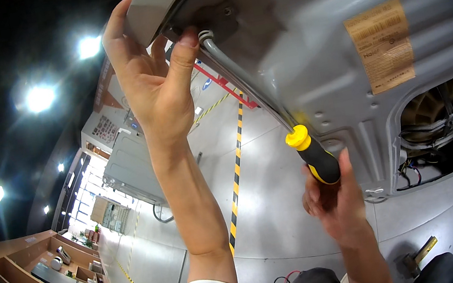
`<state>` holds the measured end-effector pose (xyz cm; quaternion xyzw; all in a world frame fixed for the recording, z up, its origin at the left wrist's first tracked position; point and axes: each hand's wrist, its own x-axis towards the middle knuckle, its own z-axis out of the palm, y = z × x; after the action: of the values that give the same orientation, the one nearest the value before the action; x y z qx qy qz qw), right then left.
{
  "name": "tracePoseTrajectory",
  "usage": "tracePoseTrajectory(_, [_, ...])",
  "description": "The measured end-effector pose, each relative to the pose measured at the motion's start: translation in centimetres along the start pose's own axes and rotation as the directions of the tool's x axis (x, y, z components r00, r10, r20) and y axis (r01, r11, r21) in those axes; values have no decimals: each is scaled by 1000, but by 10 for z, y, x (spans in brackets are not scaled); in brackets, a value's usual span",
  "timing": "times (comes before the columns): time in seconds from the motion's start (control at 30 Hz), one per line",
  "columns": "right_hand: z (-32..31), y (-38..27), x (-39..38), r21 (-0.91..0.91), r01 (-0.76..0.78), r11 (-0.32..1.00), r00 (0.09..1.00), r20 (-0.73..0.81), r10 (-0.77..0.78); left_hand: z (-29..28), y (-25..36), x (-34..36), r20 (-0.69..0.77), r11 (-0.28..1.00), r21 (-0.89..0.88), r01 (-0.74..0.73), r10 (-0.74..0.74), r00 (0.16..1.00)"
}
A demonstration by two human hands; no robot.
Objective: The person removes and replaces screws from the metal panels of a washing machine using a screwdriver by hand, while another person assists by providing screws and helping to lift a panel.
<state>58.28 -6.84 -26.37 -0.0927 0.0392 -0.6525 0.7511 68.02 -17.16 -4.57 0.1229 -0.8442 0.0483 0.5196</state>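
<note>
Yellow-black screwdriver (268, 105) runs lower-right to upper-left, tip up at bracket (215, 16). R hand (333, 198) fingers wrapped on handle; L hand (153, 73) pinches panel (157, 1) edge.

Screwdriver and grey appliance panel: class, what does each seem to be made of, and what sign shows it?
Screwdriver: a handle that looks like moulded plastic or rubber, black and yellow with a dull sheen; the long shaft looks like bare grey metal.
Grey appliance panel: probably painted sheet metal, given its pressed ribs and soft glossy highlights.
</note>
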Motion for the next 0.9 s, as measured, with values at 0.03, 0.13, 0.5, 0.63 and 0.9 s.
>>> tracePoseTrajectory(0.03, [13, 2, -2, 9, 44, 999, 984, -171, -42, 1, 2, 1, 1, 1000, -6, -3, 3, 1000])
tracePoseTrajectory(0.13, [18, 10, -7, -105, 202, 974, 969, -126, -215, -2, -1, 0, 2, 999, -46, -24, 24, 1000])
tracePoseTrajectory(0.5, [1, 6, -9, -79, 116, 990, 992, -33, -118, 3, -4, 0, -22, 998, -54, -29, 28, 999])
tracePoseTrajectory(0.63, [-15, -1, -3, -19, -42, 999, 996, 72, 43, 6, -4, 1, -47, 998, -29, -62, 61, 997])
tracePoseTrajectory(0.9, [-26, -3, -2, -130, -34, 991, 967, 247, 65, 10, -7, 1, -86, 997, -33, -69, 66, 994])
